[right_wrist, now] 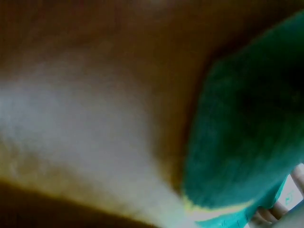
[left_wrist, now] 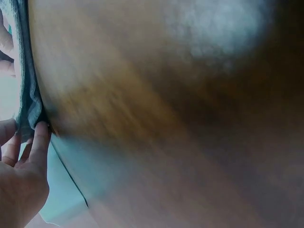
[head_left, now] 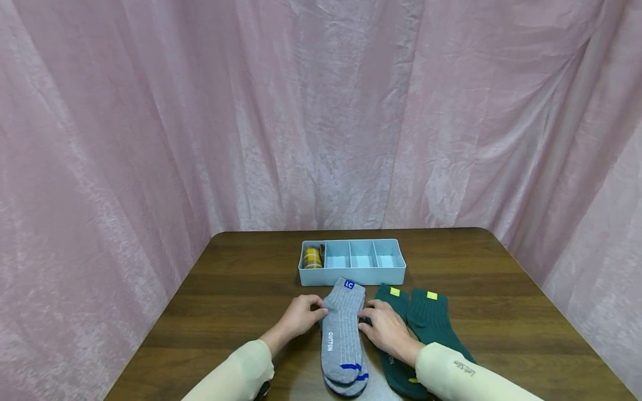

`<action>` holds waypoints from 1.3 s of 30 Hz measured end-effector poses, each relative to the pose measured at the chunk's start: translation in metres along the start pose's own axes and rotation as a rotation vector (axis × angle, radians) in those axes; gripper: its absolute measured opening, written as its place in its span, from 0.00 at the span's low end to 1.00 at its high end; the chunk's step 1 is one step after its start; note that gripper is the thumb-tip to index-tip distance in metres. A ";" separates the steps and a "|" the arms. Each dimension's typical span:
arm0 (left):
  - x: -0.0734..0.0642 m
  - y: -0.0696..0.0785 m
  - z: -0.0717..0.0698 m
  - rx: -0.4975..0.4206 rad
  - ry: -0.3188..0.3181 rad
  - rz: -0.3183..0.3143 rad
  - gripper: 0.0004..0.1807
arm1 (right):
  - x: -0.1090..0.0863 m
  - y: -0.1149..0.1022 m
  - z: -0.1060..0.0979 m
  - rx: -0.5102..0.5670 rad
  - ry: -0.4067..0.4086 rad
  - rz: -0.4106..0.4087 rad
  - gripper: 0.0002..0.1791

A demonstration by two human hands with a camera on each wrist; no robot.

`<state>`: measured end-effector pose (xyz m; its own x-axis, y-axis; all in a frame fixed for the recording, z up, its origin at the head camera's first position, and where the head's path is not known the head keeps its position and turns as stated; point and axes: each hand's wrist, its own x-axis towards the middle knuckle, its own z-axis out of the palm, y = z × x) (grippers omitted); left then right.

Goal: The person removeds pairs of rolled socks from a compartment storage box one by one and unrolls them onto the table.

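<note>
A pair of grey ribbed socks (head_left: 343,328), one stacked on the other, lies lengthwise with blue toe stripes towards me and a blue label at the cuff. The lower sock peeks out at the toe. At their left edge, near the cuff, my left hand (head_left: 300,315) pinches the fabric; the left wrist view shows thumb and fingers (left_wrist: 41,137) on the folded edge. Across from it, my right hand (head_left: 387,329) holds the right edge between thumb and fingertips. Beneath that hand and wrist lies a dark green sock (head_left: 401,374), partly hidden.
A second green sock (head_left: 435,323) with a yellow label lies to the right. Behind the grey socks stands a light blue divided box (head_left: 351,276), with a rolled yellow plaid sock (head_left: 312,258) in its left compartment. Pink curtains (head_left: 321,111) hang past the wooden table's (head_left: 220,278) far edge.
</note>
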<state>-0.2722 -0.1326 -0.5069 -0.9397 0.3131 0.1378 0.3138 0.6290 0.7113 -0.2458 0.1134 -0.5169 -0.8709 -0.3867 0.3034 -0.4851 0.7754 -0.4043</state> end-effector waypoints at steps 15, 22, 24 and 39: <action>-0.006 -0.006 -0.009 -0.043 0.027 -0.027 0.05 | 0.002 -0.004 0.000 -0.042 -0.031 0.053 0.10; -0.009 -0.012 -0.015 -0.084 0.019 -0.073 0.04 | 0.003 -0.004 -0.002 -0.012 -0.040 0.070 0.09; -0.010 -0.013 -0.014 -0.131 -0.007 -0.094 0.04 | 0.003 -0.004 -0.002 -0.006 -0.060 0.082 0.12; -0.016 -0.027 -0.022 -0.300 -0.002 -0.149 0.05 | 0.004 -0.005 -0.002 -0.007 -0.111 0.114 0.17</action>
<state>-0.2682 -0.1698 -0.5131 -0.9719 0.2347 0.0162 0.1189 0.4306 0.8947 -0.2466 0.1092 -0.5121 -0.9238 -0.3486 0.1580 -0.3823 0.8208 -0.4243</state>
